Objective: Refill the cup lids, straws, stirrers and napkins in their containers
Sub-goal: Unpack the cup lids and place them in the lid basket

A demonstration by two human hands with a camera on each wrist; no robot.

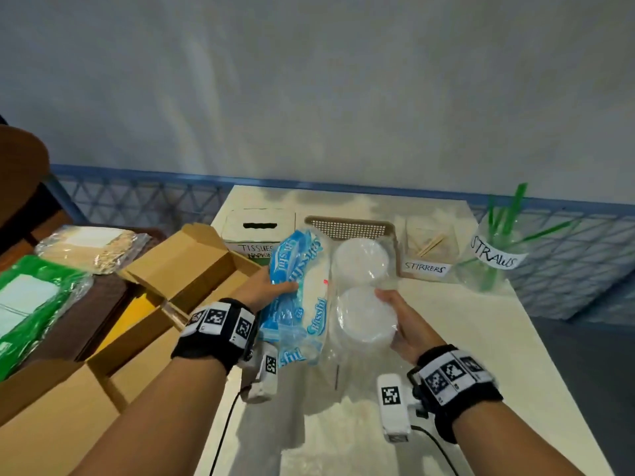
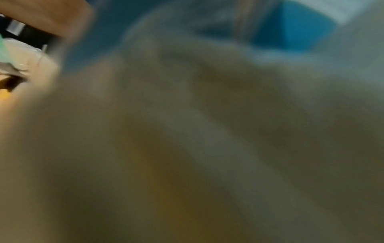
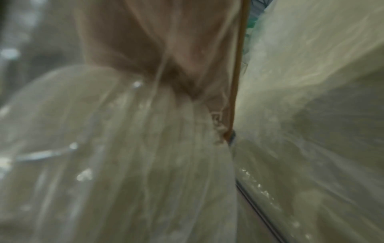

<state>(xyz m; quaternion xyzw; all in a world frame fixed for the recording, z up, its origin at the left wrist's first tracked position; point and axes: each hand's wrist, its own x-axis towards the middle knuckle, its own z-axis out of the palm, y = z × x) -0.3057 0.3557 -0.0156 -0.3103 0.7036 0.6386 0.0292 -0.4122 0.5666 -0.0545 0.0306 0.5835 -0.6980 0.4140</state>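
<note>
Your left hand (image 1: pixel 271 286) curls around the blue napkin pack (image 1: pixel 295 297), lifted near the slotted box marked tissues (image 1: pixel 257 228), probably to load it. Your right hand (image 1: pixel 402 324) grips the bagged cup lids (image 1: pixel 364 317) just before the mesh basket (image 1: pixel 347 225), likely their container. Stirrers tub (image 1: pixel 429 249) and straws jar (image 1: pixel 494 259) wait right on the desk (image 1: pixel 481 338). Only the head view shows the layout; the wrist views give blurred plastic.

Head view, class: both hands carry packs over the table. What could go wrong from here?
1. The left hand grips the slippery napkin pack at one edge; it could slide out.
2. The right hand holds the bagged cup lids near the straws cup; a swing might topple it.
</note>
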